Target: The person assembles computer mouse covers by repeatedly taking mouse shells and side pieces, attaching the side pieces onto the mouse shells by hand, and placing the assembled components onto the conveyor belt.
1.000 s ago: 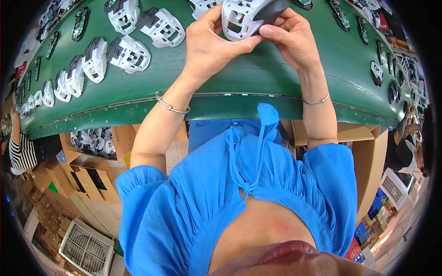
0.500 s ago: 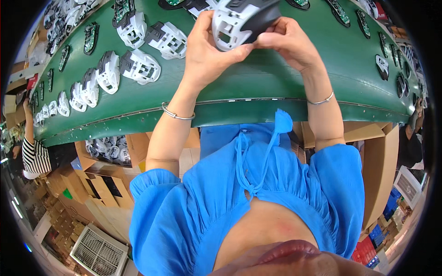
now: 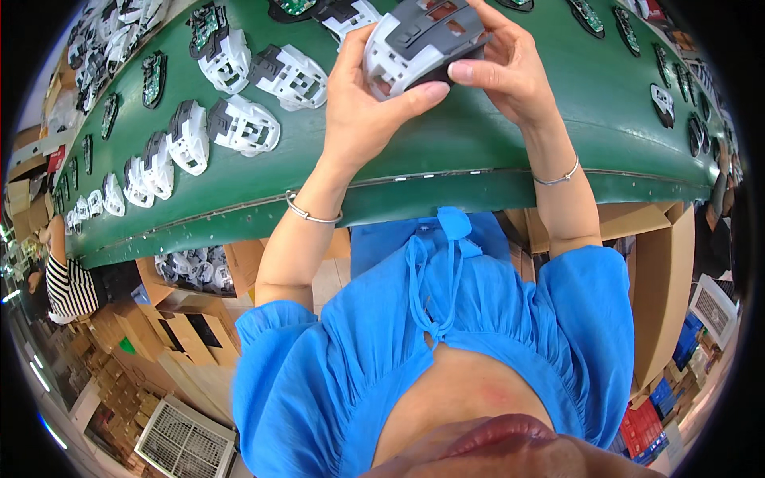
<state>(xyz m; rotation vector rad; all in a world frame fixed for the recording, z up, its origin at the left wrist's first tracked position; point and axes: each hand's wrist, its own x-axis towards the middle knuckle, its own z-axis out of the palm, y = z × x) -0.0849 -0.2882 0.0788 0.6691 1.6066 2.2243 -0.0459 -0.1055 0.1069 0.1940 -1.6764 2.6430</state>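
Observation:
Over the green work surface (image 3: 446, 147) I hold up a grey and white computer mouse shell (image 3: 410, 52) with cut-out openings. My left hand (image 3: 358, 103) wraps its left side, thumb along the lower edge. On the other side my right hand (image 3: 514, 76) grips the dark rim, its thumb beside the black underside and its fingers up at the top. Part of the shell is covered by my fingers. Just left of my left hand lie similar loose shells (image 3: 291, 76), and another shell (image 3: 347, 17) sits behind it beside a circuit board on a black base (image 3: 295, 8).
A row of white shells (image 3: 157, 165) runs down the left. More circuit boards on black bases (image 3: 586, 16) lie at the far right. Under the edge stand cardboard boxes (image 3: 657, 295), one holding more shells (image 3: 195, 269). A person in a striped sleeve (image 3: 72, 291) is at far left.
The shell has tilted so its grey top now faces me more and less of the black side shows. My right hand has shifted its fingers up and around its edge.

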